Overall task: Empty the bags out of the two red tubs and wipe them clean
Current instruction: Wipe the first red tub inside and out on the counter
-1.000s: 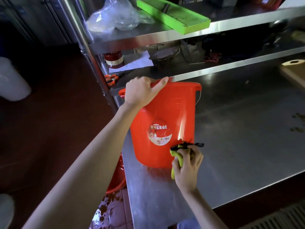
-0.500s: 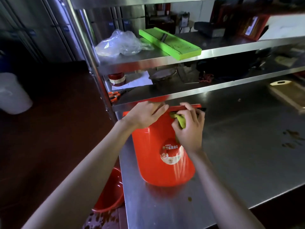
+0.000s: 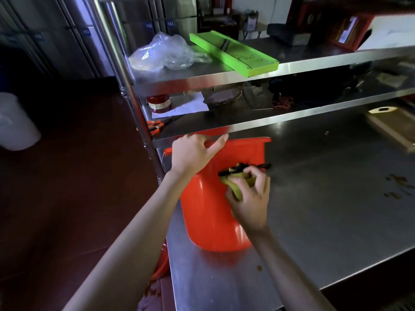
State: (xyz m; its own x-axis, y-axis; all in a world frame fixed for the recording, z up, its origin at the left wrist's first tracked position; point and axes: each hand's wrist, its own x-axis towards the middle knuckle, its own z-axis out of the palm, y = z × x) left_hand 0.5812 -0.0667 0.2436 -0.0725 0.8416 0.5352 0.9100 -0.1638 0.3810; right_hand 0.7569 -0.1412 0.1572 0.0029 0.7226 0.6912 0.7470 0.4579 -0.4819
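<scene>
Two hands are on one red tub [image 3: 211, 212], which stands on the steel worktop [image 3: 325, 209] near its left end, tucked just under the lowest shelf [image 3: 280, 122]. My left hand [image 3: 193, 153] grips the tub's rim at the top left, thumb stretched along the rim's edge and the other fingers curled over it out of sight. My right hand [image 3: 249, 198] is clamped on a yellow-green cloth [image 3: 238, 187] with a black edge, bunched in the fingers and pressed against the tub's outer wall on its right side, a little below the rim. The tub looks tilted toward me, though I cannot tell whether its base sits flat.

Below the worktop's left edge, a second red tub [image 3: 162, 263] shows only as a curved sliver beside my left forearm, down at floor level.

On the upper shelf [image 3: 202, 79] lie a crumpled clear plastic bag [image 3: 164, 52] and, just beside it, a long bright green tray [image 3: 233, 55] set at an angle. On the lowest shelf I see orange-handled scissors [image 3: 157, 126], a red tin [image 3: 158, 103] and a white sheet of paper [image 3: 186, 104] next to it. A few brown stains [image 3: 397, 185] mark the worktop well to the right, and a wooden board [image 3: 393, 126] sits at the far right. A white bin [image 3: 15, 122] stands on the dark floor to the left.
</scene>
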